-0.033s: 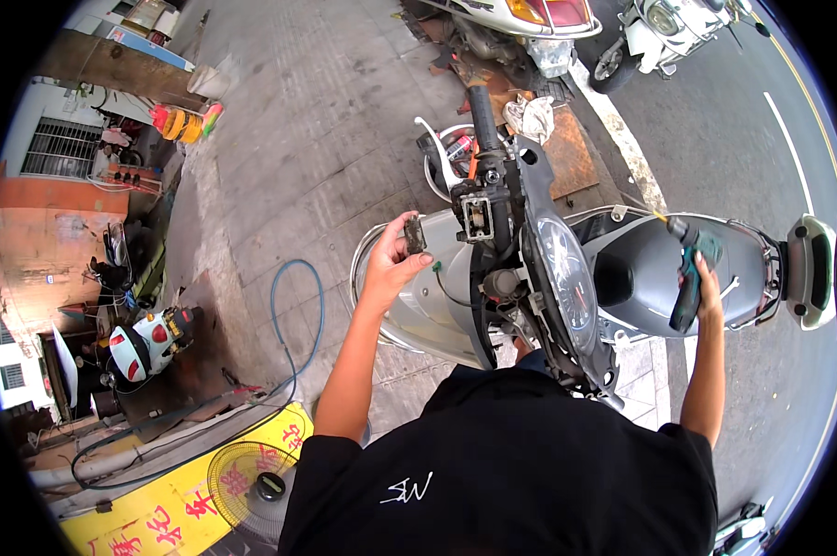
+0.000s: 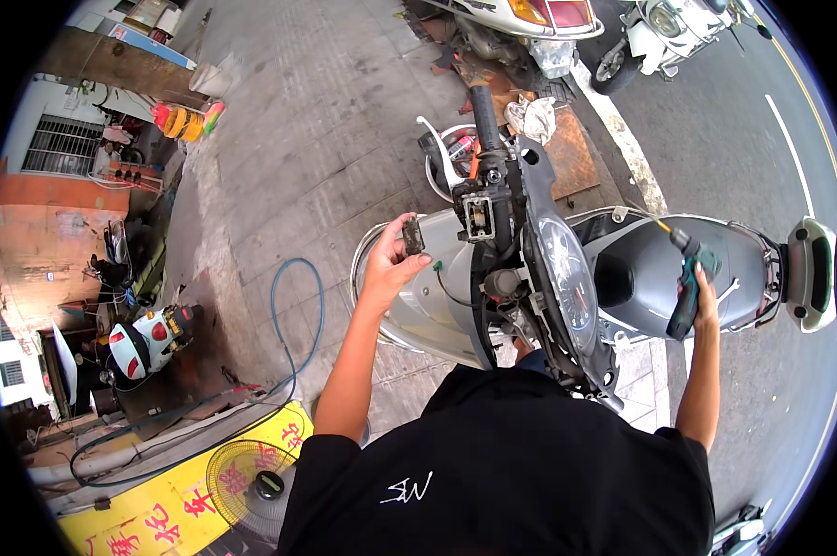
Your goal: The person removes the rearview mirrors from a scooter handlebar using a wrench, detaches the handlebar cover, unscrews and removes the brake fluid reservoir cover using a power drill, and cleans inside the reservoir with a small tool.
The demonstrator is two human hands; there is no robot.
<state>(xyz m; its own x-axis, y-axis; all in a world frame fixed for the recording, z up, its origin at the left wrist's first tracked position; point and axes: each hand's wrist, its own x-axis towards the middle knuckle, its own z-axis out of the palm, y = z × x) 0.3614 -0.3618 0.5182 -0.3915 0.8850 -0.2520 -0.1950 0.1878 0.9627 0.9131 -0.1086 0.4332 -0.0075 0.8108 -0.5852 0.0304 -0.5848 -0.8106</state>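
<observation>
Small dark cover [image 2: 413,236] sits just left of the open housing [image 2: 477,218], in the left hand [image 2: 391,266], fingers pinching its edges. Well right of the housing, the right hand [image 2: 707,301] has its fingers wrapped round a drill [image 2: 685,306] over the scooter seat [image 2: 655,278]. A loosened pinch could drop the cover; grit might fall into the housing, since it stands uncovered. Swinging the drill low could scratch the seat or knock off the silver wrench [image 2: 729,290] beside it.
</observation>
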